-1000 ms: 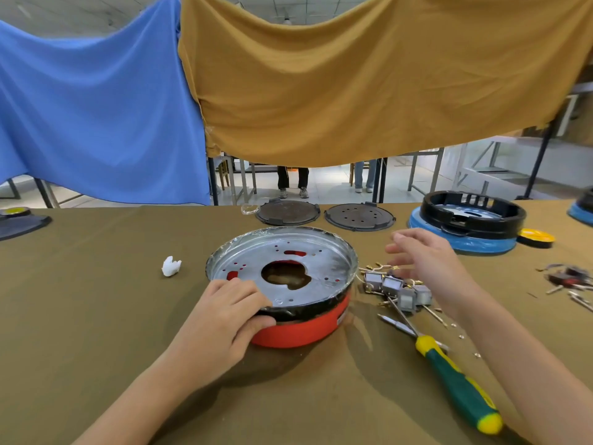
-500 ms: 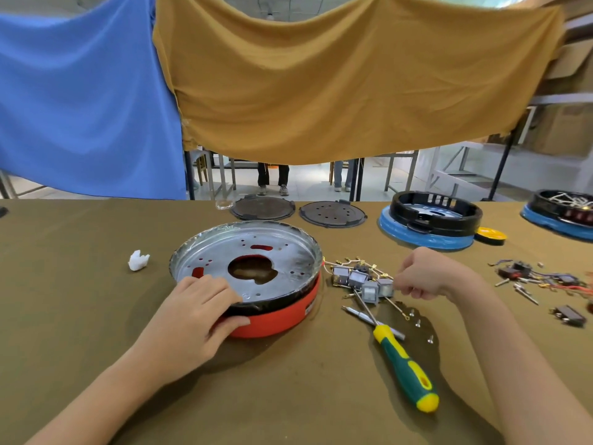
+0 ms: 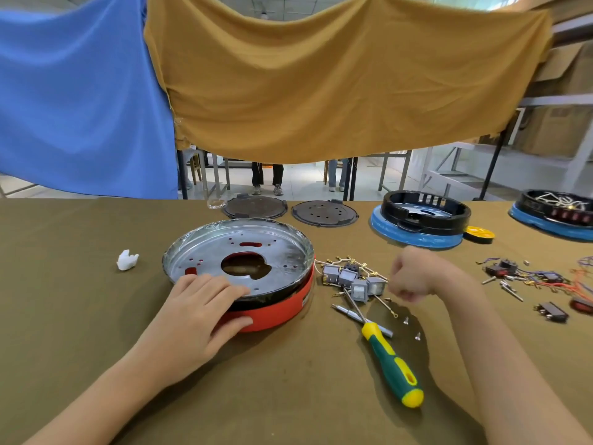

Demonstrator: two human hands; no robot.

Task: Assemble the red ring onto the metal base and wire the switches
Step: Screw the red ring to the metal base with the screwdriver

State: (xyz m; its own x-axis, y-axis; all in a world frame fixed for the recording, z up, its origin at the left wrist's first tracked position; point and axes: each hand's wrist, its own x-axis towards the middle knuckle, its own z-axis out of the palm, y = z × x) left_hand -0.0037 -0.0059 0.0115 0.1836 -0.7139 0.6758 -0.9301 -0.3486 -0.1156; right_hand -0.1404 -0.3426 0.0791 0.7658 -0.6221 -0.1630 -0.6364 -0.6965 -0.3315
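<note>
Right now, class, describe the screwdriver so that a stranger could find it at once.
Start at the red ring under the metal base. Right of it lie grey switches; the screwdriver lies just nearer. Only it has a green, yellow-tipped handle.

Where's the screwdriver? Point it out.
The screwdriver lies on the table, right of the red ring, in front of the switches, below the right hand.

A silver metal base (image 3: 272, 252) sits in a red ring (image 3: 282, 311) on the olive-brown bench (image 3: 80, 316), beside grey switches (image 3: 353, 281), a green-and-yellow screwdriver (image 3: 390, 364), and blue (image 3: 80, 91) and mustard cloths (image 3: 337, 75) behind.
</note>
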